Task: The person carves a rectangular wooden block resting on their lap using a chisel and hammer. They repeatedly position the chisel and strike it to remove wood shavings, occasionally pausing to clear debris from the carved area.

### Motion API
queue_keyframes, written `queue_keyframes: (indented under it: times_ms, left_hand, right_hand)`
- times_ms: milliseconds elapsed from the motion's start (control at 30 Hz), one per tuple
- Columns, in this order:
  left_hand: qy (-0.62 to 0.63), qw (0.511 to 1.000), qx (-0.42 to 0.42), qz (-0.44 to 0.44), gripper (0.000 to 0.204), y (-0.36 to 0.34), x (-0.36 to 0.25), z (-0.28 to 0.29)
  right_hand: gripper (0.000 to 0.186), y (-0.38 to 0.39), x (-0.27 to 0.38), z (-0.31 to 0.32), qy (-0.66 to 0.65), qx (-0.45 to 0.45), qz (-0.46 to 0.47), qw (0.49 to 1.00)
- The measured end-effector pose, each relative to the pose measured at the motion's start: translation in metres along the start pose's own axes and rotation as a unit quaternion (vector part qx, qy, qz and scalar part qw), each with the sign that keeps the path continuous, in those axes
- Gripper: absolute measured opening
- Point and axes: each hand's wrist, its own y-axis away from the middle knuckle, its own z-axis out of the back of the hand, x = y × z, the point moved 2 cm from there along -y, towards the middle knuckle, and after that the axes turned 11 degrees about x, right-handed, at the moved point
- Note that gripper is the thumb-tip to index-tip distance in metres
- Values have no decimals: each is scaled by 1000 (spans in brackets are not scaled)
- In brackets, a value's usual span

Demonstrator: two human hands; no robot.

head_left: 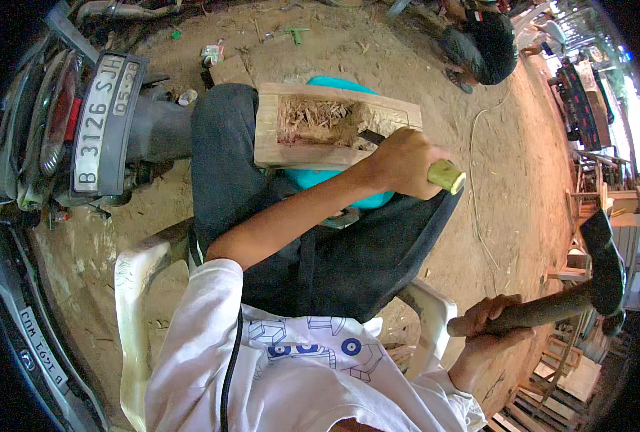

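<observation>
My left hand [405,162] is closed around a chisel [446,177] with a yellow-green handle. Its dark blade slants down into a hollow cut in a pale wooden block [267,129], at the right end of the recess. Loose wood chips [312,119] fill much of the hollow. The block rests across a turquoise stool [341,84] in front of my knees. Off to the lower right, my right hand [489,324] grips a hammer [550,309] by its wooden handle. The hammer's dark head is raised to the right, apart from the chisel.
I sit in a white plastic chair [134,288]. At the left stand a motorcycle [136,129] and a dark vehicle [32,324]. Another person [485,47] crouches at the far right. Wooden pieces [572,367] are piled along the right, and a thin cord [476,187] lies on the dirt floor.
</observation>
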Motion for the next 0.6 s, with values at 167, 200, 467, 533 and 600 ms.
queue_keyframes:
  times_ms: [167, 200, 467, 533, 600]
  left_hand:
    - [-138, 973, -4, -185, 30, 15, 4, 4]
    - [-136, 972, -17, -193, 32, 17, 8, 6]
    - [-82, 975, -19, -206, 38, 22, -12, 13]
    - [-64, 980, -6, -189, 36, 25, -14, 9]
    - [-44, 989, 51, -128, 32, 26, -16, 14]
  right_hand:
    - [67, -8, -15, 7, -59, 38, -54, 996]
    - [64, -12, -22, 12, -105, 42, -48, 992]
    - [58, -38, -64, -3, -71, -117, -141, 981]
    - [58, -42, -67, -7, -44, -103, -169, 979]
    - [57, -46, -66, -9, -1, -98, -203, 974]
